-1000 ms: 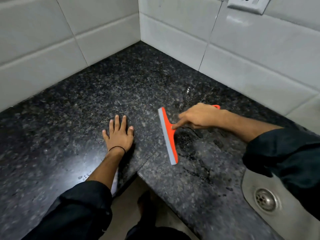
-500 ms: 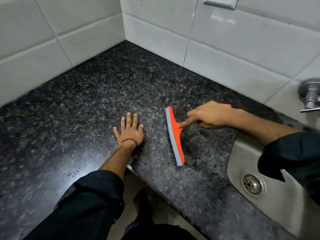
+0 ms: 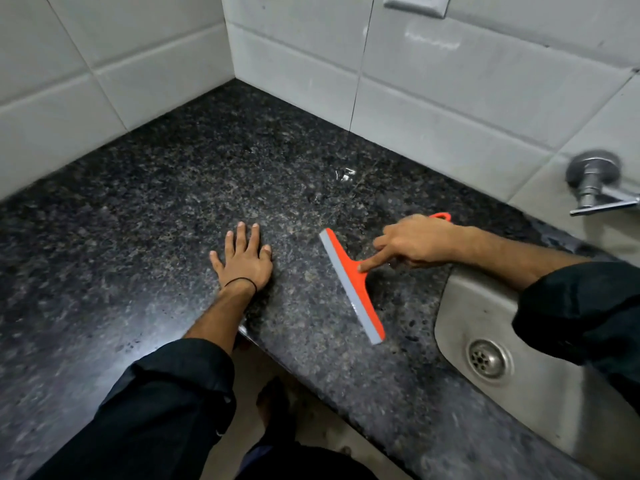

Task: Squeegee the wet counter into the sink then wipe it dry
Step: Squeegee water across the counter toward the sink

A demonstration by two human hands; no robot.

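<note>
An orange squeegee (image 3: 349, 284) with a grey rubber blade rests blade-down on the dark speckled granite counter (image 3: 145, 209). My right hand (image 3: 412, 242) grips its handle, index finger stretched along the neck toward the blade. Only the orange end loop of the handle shows past my hand. My left hand (image 3: 244, 259) lies flat on the counter, fingers apart, left of the blade and holding nothing. A steel sink (image 3: 460, 306) with a round drain (image 3: 488, 358) sits just right of the squeegee. A small puddle (image 3: 344, 174) glints near the back wall.
White tiled walls meet in a corner behind the counter. A chrome tap (image 3: 595, 183) juts from the right wall above the sink. A wall socket (image 3: 415, 3) sits at the top. The counter's front edge cuts inward near my left wrist, with floor and my foot below.
My right hand has drawn the squeegee rightward across the counter, closer to the sink. The dark wet patch beside the blade has shrunk. My left hand stays flat in place.
</note>
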